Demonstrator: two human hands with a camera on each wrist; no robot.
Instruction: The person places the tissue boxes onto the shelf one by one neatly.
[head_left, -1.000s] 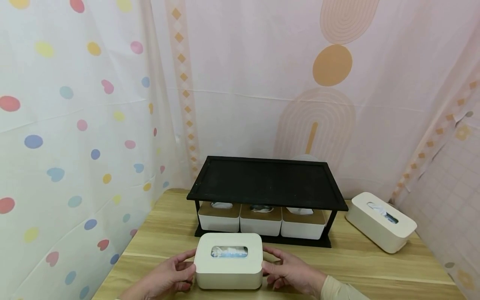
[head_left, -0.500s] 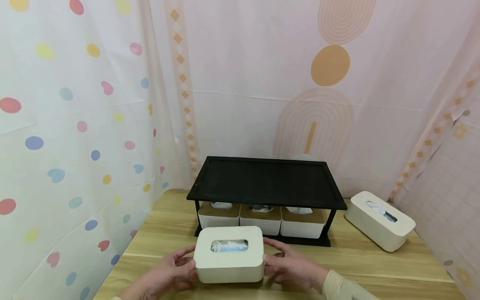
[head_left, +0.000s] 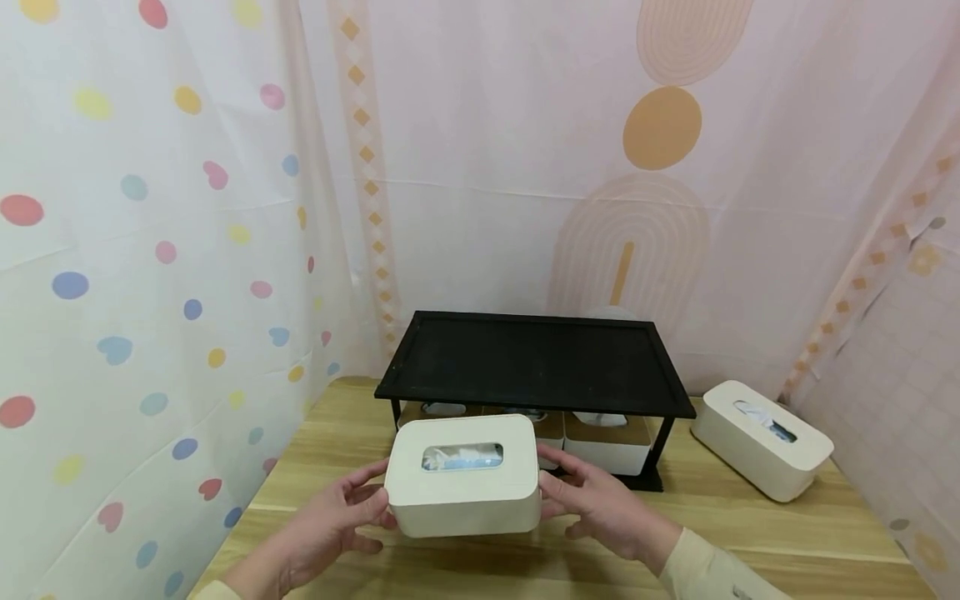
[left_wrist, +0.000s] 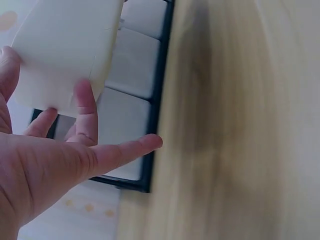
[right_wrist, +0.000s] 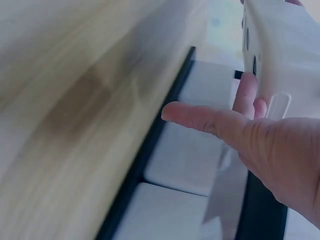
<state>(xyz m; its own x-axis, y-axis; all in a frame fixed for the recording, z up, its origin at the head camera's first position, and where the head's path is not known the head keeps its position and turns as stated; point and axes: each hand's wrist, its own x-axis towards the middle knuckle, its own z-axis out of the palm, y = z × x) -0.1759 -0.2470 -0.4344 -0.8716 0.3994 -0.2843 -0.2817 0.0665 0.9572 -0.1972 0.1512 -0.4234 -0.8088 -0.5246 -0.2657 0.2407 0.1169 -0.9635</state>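
Cream tissue box (head_left: 462, 487), one: lower centre of the head view, raised off the wooden table (head_left: 810, 542), before the black stand (head_left: 532, 362). Left hand (head_left: 330, 518): thumb and fingertips gripping the box's left end. Right hand (head_left: 600, 500): same grip, right end. Step in hand, as judged: two-handed carry; next move seems to call for level, even support. Under the stand: white boxes (head_left: 607, 454), brown-topped, partly hidden. Right of frame: second cream box (head_left: 742, 457). Right wrist view only: oval mark (right_wrist: 278, 106) on the held box's end, dark holes (right_wrist: 254, 65) along its edge. Head view only: its top slot (head_left: 461, 457).
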